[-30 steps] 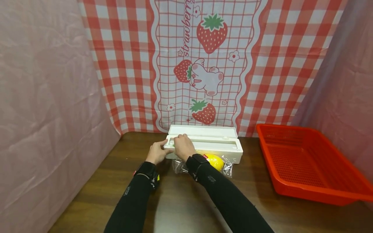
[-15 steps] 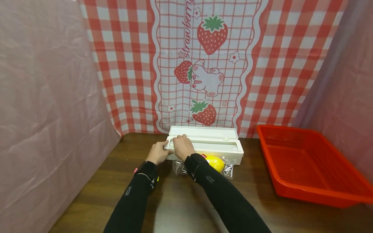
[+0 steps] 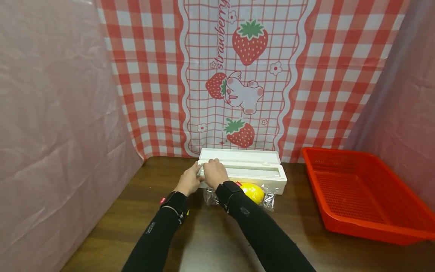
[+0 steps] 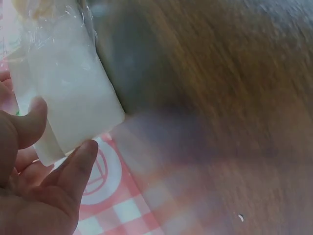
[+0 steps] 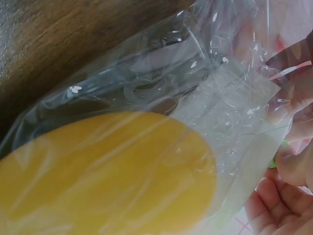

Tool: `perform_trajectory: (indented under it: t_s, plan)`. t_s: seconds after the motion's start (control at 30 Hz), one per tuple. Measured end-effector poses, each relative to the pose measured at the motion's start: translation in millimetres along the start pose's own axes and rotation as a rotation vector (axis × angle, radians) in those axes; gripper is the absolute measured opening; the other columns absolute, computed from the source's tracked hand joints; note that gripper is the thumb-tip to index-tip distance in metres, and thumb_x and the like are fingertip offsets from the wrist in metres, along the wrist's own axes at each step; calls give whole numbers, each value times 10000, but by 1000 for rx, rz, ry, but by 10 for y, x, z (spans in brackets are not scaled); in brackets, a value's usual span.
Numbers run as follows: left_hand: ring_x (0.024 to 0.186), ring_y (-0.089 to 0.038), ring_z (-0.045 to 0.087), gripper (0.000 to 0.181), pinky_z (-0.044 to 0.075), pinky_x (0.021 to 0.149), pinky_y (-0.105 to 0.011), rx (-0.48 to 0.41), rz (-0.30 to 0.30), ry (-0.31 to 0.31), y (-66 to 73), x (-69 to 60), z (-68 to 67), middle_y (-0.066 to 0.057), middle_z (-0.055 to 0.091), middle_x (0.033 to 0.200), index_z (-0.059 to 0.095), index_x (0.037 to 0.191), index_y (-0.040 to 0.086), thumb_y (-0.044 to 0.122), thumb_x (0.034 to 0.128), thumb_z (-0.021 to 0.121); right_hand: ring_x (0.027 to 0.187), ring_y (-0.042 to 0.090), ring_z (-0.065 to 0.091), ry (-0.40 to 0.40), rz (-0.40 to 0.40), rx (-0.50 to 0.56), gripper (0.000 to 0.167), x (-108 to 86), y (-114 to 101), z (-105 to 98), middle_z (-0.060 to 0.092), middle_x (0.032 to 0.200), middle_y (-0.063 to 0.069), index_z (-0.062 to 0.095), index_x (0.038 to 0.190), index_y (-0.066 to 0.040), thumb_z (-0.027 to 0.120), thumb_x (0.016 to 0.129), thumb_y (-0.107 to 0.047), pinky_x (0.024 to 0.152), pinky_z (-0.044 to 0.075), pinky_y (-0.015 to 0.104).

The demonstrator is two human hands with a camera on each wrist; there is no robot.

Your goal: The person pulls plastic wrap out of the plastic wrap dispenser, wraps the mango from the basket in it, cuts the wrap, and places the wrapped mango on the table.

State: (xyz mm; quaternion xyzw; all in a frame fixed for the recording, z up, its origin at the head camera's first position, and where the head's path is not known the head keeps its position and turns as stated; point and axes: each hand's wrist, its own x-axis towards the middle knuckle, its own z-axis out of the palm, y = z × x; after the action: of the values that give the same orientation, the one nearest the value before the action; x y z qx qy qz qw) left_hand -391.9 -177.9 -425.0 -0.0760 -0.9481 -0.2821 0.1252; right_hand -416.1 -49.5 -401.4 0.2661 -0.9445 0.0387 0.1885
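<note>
Broadly, a strawberry-print cloth hangs behind a brown table, and the work on that table looks only part done. A red basket stands to the right, well apart from both hands, playing no visible part at this moment. Near the middle is a long white box, its lid tilted back at the rear edge and its long top recess exposed. So the lid is up, and lowering it remains undone. Clear plastic lies along the box's front; whether it is joined to the box cannot be told. The left hand grips the box's left end, thumb on the front and fingers at the end face. The right hand is over the same end, its fingers curled. Under or inside the plastic, just before the box, sits a rounded yellow object, touched by neither hand as far as I can see. Smallest is a green piece, which the right fingers appear to pinch; what it is stays unclear. I judge the handling at that end unfinished, since both hands are engaged there.
</note>
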Motion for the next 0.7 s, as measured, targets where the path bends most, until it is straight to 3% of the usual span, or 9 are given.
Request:
perform_trajectory:
  t_s: [0.23,0.4,0.57,0.7]
  plan:
    - [1274,-479,532,558,456,1018,-578,59,-19,-39,75,49,-34,-225,466,1518,568,1436,46,72,901,726,875,300,631,70,-29,-48,207,-42,26,20,686,925,121,765,937,-55,830,815,-209,760,549,418]
    - [1280,-484,525,520,457,1019,-570,86,-27,-72,84,50,-53,-247,448,1524,585,1406,28,70,903,711,886,283,624,61,-28,-76,198,-55,41,51,685,936,97,769,948,-80,824,837,-235,766,546,407]
    - [1313,-481,497,537,432,1051,-568,76,-47,-75,57,26,-74,-248,432,1535,554,1429,-6,86,921,701,877,279,624,76,-43,-79,180,-53,59,70,682,923,92,772,936,-85,827,817,-208,752,546,406]
    - [1310,-487,499,536,426,1051,-579,76,-25,-63,71,31,-47,-257,445,1522,547,1426,-27,92,926,701,856,281,619,88,-27,-65,150,-80,130,105,672,898,89,767,916,-79,817,795,-151,745,540,406]
